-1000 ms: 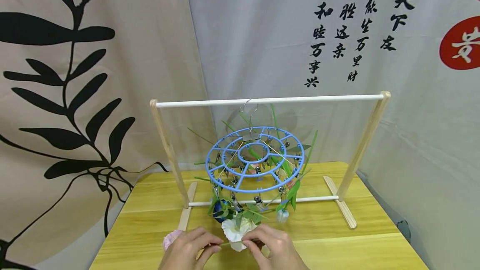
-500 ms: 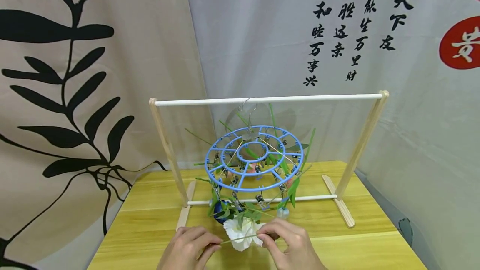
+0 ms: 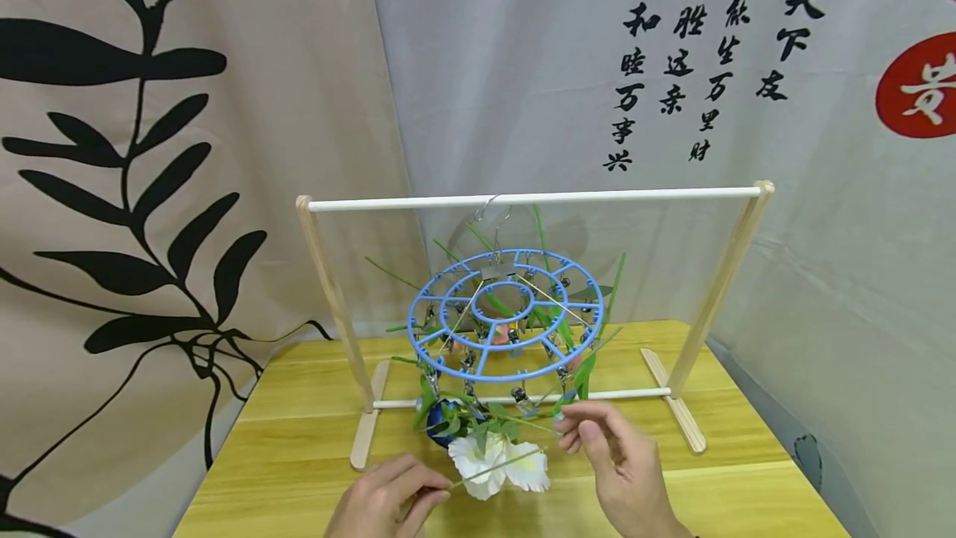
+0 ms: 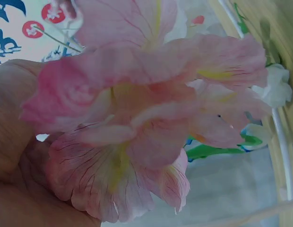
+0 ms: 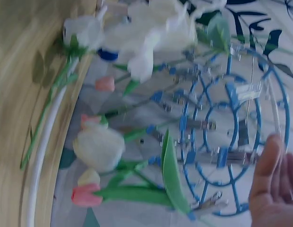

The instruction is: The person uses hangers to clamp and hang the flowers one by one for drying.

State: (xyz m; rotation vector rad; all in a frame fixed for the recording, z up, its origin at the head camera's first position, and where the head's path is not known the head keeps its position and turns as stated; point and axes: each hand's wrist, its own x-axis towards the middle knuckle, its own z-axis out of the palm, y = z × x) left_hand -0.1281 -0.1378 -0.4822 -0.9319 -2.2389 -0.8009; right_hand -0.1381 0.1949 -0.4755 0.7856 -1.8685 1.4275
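Note:
My left hand (image 3: pixel 388 496) pinches a thin green stem (image 3: pixel 496 469) at the front of the table. A pink artificial flower (image 4: pixel 118 175) with yellow-centred, veined petals fills much of the left wrist view, right by that hand; in the head view it is hidden. To the right, my right hand (image 3: pixel 623 463) is raised with loosely bent fingers, apart from the stem, and nothing shows in its grasp. Its fingertips are near the front right of a round blue clip hanger (image 3: pixel 515 379). White flowers (image 3: pixel 478 463) hang low at the hanger's front, behind the stem.
The hanger hooks over the white top bar (image 3: pixel 635 196) of a wooden-legged rack (image 3: pixel 720 293). Metal clips (image 5: pixel 231 157) hold several artificial flowers, among them a white tulip (image 5: pixel 99 146). A dark blue flower (image 3: pixel 441 422) hangs front left. A printed curtain (image 3: pixel 523 65) stands behind.
My right hand has let go of the stem's end and moved up and right, its fingers loosening. The left hand still holds the stem, and the pink petals beside it have gone from the head view.

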